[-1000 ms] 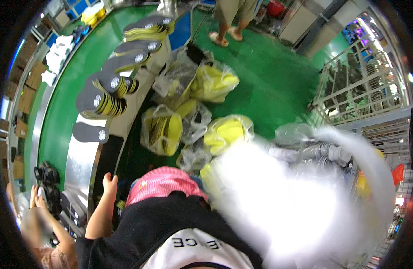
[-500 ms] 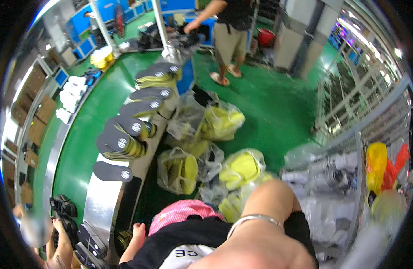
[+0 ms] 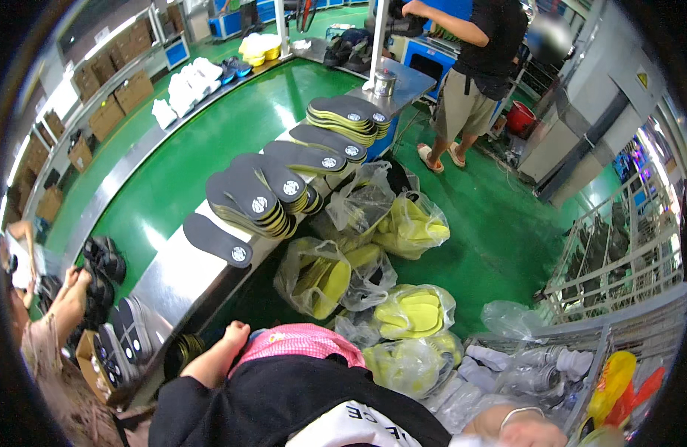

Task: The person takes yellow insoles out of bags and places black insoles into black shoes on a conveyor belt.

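My left hand (image 3: 238, 333) is curled closed beside the pink checked apron (image 3: 299, 346) on my lap; what is inside the fingers, if anything, is hidden. At the lower right my right hand (image 3: 536, 432), below a silver bracelet, is cut off by the picture's edge and its fingers cannot be made out. Nearest to it are clear-bagged pale pieces (image 3: 500, 372). Ahead of my left hand a single dark insole (image 3: 218, 240) lies flat on the metal conveyor edge (image 3: 172, 279). Stacks of dark insoles with yellow-green undersides (image 3: 250, 197) stand farther along that edge.
Clear bags of yellow-green insoles (image 3: 410, 313) crowd the floor ahead. A metal rack (image 3: 619, 253) stands at right. One person (image 3: 474, 74) stands at the back; another person's arm (image 3: 69, 302) reaches toward black shoes (image 3: 101, 268) at left. The green belt (image 3: 276, 112) curves past.
My view has turned, shifting the scene. My right arm has moved from across the middle to the lower right. My left hand stays by the apron. The person at the back has an arm raised.
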`<state>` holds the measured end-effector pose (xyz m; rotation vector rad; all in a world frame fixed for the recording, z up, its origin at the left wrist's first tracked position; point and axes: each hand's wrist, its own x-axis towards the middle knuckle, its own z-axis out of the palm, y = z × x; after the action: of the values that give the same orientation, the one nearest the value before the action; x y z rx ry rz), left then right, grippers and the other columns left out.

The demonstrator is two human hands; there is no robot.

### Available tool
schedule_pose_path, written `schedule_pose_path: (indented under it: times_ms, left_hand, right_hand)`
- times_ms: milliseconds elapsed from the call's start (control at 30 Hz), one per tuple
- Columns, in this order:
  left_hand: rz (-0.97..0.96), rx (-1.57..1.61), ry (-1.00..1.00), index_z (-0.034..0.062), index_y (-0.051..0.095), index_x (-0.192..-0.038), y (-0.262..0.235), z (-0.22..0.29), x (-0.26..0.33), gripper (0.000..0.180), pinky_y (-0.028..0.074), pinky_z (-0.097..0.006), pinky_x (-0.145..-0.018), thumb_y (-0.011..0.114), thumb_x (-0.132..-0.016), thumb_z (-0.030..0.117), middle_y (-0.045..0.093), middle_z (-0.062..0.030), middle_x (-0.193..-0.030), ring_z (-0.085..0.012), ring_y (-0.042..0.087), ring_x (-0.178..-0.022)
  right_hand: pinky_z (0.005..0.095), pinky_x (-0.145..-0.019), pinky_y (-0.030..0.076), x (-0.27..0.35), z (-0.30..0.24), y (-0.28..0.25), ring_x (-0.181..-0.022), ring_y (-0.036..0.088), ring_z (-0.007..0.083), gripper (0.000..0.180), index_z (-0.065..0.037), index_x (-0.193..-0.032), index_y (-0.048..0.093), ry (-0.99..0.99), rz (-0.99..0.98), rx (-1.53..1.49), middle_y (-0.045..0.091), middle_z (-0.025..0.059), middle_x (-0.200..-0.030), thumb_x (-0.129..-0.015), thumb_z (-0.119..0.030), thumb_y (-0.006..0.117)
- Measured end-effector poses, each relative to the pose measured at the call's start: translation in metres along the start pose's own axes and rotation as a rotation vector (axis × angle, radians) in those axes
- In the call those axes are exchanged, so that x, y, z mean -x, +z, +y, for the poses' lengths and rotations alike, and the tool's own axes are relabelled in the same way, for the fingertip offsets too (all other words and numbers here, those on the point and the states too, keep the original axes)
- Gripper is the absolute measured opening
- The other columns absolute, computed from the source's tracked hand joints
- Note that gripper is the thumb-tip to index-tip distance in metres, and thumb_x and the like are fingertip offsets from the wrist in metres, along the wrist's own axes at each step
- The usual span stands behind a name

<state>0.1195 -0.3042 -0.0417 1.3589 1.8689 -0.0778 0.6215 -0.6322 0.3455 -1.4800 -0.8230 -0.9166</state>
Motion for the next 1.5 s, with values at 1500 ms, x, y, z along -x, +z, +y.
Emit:
schedule_pose_path:
  times_ms: [1500]
  left_hand:
    - [0.762, 0.685, 1.887, -0.0034, 0.05, -0.106, -0.264, 0.28, 0.296, 0.044, 0.038, -0.036, -0.083, 0.053, -0.08, 0.032, 0.053, -0.0189, -0.099, -0.026, 0.05, -0.094]
  right_hand:
    - [0.0368, -0.075, 0.042, -0.034, -0.026, 0.113, -0.088, 0.053, 0.025, 0.038, 0.005, -0.11, 0.043, 0.061, -0.619, -0.213, 0.052, 0.0157, -0.105, -0.086, -0.025, 0.043]
